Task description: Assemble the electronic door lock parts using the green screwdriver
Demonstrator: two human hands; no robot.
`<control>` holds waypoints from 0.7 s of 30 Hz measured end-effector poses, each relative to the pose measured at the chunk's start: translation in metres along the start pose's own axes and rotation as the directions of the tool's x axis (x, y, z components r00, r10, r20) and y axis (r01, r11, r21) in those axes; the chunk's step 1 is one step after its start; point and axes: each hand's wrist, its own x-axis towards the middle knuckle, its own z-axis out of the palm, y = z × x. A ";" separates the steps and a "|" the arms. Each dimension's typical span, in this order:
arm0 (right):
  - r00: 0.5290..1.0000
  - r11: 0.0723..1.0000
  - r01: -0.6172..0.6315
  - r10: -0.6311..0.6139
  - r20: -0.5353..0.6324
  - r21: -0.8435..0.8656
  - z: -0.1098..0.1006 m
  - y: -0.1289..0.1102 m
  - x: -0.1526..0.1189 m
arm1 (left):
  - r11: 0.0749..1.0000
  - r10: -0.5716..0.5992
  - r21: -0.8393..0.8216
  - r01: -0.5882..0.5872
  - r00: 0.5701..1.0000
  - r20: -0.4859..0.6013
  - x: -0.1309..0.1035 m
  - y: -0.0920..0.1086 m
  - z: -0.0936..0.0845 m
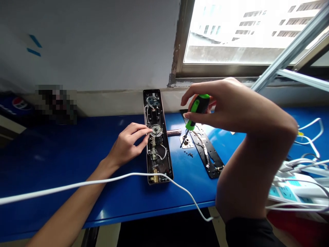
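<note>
Centre of blue worktop (61, 154): long black housing (168, 161), open side up, long axis running near to far. Parts packed along full length. Far end: blue circuit board (154, 102), white wires (146, 116) looped beside it and down the left wall. Next nearer: dark block. About mid-length: round metal disc (156, 130). Nearer still: row of small metal fittings, loop of white wire at right. Near end: brass-coloured part (155, 176).

Left grip (129, 141): across housing's left wall, thumb and index close together, fingertips at left edge of round metal disc. Cannot tell pinch from mere touch; contact point too small to read.

Right grip (226, 106): raised above worktop, right of housing. Thumb and fingers closed round green-and-black handle of screwdriver (197, 108). Shaft slanting down to the left, tip overlapping square metal plate (189, 145) in this view; cannot tell touching or just above.

On worktop, right of housing: brownish roll (174, 132) just beside right wall; square metal plate, round part at its middle; small dark screws (190, 155) scattered just nearer. Farther right: flat black panel (212, 173), set aslant, pale cable (204, 146) across it.

Near foreground: white cord (132, 174) crossing in front of left forearm and housing's near end. Far right: white power strip (285, 192), cords bunched around.
</note>
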 end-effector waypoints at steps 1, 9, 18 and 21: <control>1.000 1.000 0.003 -0.003 0.005 -0.005 0.000 -0.001 0.000 | 1.000 -0.002 0.001 0.002 1.000 -0.001 0.000 0.000 0.000; 1.000 1.000 0.009 -0.008 0.020 -0.007 -0.003 -0.010 -0.002 | 1.000 -0.029 0.008 0.029 0.999 0.020 -0.002 0.001 0.001; 0.999 0.999 -0.034 0.033 0.037 0.017 0.000 -0.020 -0.001 | 0.999 0.040 -0.035 -0.040 0.999 0.017 -0.003 0.003 0.009; 0.998 0.997 -0.056 0.054 0.037 0.048 0.002 -0.022 0.001 | 0.999 0.015 -0.036 -0.014 1.000 0.026 -0.002 0.004 0.008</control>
